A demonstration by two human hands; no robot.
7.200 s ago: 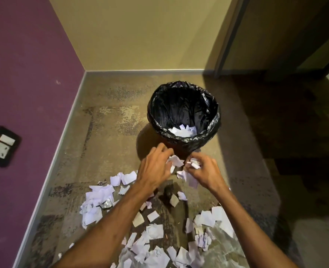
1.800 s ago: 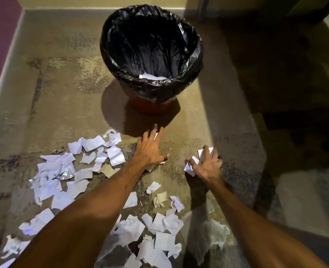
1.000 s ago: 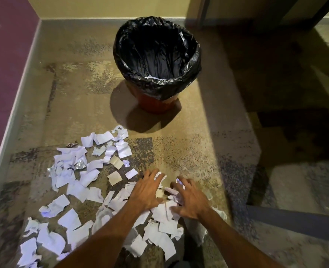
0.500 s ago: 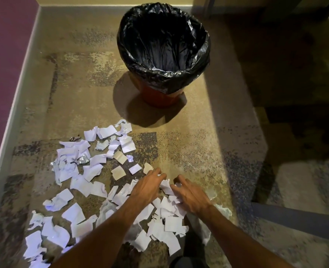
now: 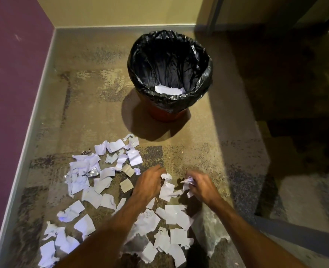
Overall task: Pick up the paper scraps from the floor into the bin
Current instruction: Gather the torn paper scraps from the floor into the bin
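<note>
From the head camera, both hands are working low over the floor [image 5: 227, 144], just short of the bin [image 5: 170, 105]. The left hand [image 5: 150, 183] is curling around a crumpled scrap [image 5: 166, 176], and the right hand [image 5: 202, 185] is clenching a small wad [image 5: 187, 180]. Many paper scraps [image 5: 86, 176] are lying loose to the left and near the arms, and a few are showing inside the liner. To do this well, the hands should probably be bunching neighbouring pieces into one tight handful before lifting, so nothing is fluttering out on the way over the rim.
</note>
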